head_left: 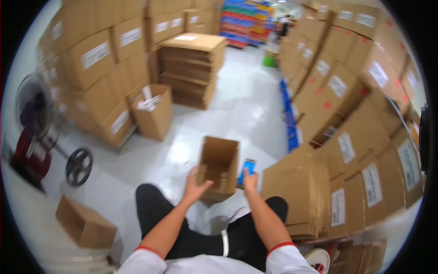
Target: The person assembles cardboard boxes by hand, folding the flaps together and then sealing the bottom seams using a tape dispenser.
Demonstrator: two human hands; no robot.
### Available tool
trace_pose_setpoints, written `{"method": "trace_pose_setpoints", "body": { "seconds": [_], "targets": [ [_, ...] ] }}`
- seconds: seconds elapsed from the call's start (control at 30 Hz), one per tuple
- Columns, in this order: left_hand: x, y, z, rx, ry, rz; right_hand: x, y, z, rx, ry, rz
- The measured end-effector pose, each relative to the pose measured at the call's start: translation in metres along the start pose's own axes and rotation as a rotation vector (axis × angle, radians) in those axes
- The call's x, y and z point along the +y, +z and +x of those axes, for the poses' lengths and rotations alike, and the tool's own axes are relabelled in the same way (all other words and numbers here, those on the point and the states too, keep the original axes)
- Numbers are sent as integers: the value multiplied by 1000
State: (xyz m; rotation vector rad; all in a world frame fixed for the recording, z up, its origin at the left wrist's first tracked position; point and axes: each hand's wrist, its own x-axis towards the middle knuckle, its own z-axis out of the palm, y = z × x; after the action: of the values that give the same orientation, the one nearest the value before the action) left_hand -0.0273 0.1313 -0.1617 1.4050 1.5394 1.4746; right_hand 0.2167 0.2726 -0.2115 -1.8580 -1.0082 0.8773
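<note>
An open brown cardboard box [219,157] stands between my knees, and I can see down into its inside. My left hand [194,187] grips the box's left near side, fingers along the outer wall and thumb at the rim. To the right of the box, my right hand [249,179] is closed around a blue hand-held tape dispenser [247,169], held close to the box's right wall. Blur hides the finer details of the dispenser.
Flat cardboard sheets [292,187] stand at my right, before stacked labelled cartons [346,146]. More cartons [96,59] line the left, with an open box of scraps [157,118]. A fan [34,105], a black wheel [79,167] and a small carton [86,223] are at left.
</note>
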Motion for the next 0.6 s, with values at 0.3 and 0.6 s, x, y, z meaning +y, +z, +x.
{"method": "trace_pose_setpoints", "body": {
  "seconds": [0.3, 0.6],
  "targets": [
    [-21, -8, 5, -242, 59, 947, -20, -17, -6, -240, -44, 299],
    [4, -145, 81, -135, -133, 1044, -36, -25, -16, -294, -55, 342]
  ]
}}
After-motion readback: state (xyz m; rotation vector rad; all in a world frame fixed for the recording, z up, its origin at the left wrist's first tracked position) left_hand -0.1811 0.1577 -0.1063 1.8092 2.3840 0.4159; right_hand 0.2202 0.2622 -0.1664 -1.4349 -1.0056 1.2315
